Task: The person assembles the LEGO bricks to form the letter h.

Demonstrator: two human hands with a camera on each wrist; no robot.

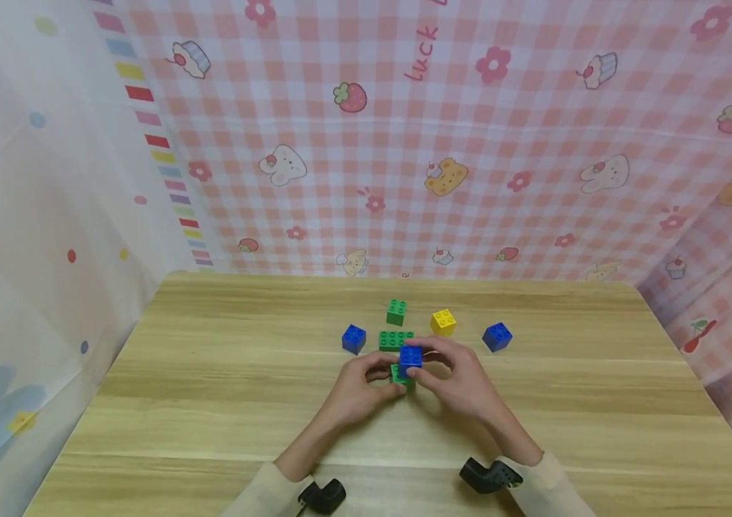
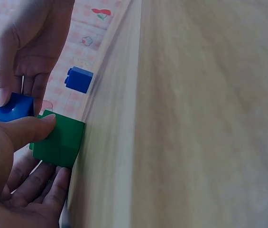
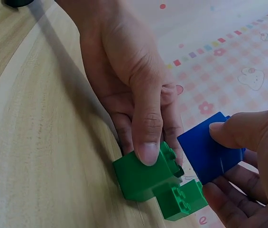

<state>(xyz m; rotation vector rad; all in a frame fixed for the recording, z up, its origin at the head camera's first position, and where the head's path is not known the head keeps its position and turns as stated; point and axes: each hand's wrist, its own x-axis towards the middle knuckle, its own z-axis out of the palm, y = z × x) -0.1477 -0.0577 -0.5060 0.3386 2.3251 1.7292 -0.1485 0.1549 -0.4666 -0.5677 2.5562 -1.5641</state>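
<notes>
The person's left hand [image 1: 358, 393] has its grip closed about a square green studded plastic block [image 3: 136, 178], the thumb pressed along one side. Just above it, the right hand [image 1: 461, 377] pinches a square blue studded plastic block [image 1: 411, 357] between thumb and fingers, its studs facing up. From the right wrist I can see a small gap between the two blocks; whether the held green one rests on the wooden worktop [image 1: 210, 402], I can't tell.

Just beyond both grips lies a longer green studded plastic brick [image 1: 396, 340], and past that stands a second square green block [image 1: 396, 311]. A square yellow plastic block [image 1: 443, 322] sits beyond the right grip. Another blue block [image 1: 353, 339] stands beyond the left grip, off to its left, and one more blue block [image 1: 498, 337] lies out to the right of the right grip.
</notes>
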